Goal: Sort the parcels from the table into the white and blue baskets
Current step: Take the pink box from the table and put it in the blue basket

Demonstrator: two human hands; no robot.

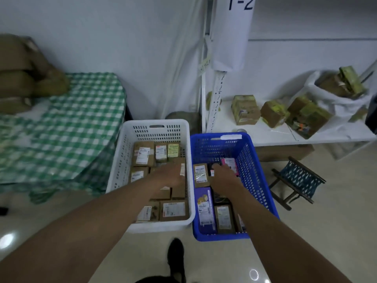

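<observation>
- Parcels fill both baskets: brown cardboard boxes (142, 154) with white labels pack the white basket (157, 127), which serves as landmark here; a purple parcel (204, 203), a pink one (231, 163) and a few brown ones lie in the blue basket (222, 144), touching its right side.
- The left hand (170, 175) reaches down into the white basket and lies on a brown box near its middle, probably setting it among the others; blur hides whether the fingers grip or rest flat.
- The right hand (221, 177) is down in the blue basket over a dark parcel (216, 166); its fingers point away and I cannot tell if they pinch it.
- Each hand works its own basket, which suits sorting two kinds at once.
- Left of the white basket stands the table under a green checked cloth (81, 119), with large brown parcels (24, 74) stacked at its far left.
- Both baskets sit on a pale glossy floor (326, 231); beyond and to the right is a white shelf (265, 133) carrying taped boxes (244, 109), and a small folding stool (297, 178) stands right of the blue basket.
</observation>
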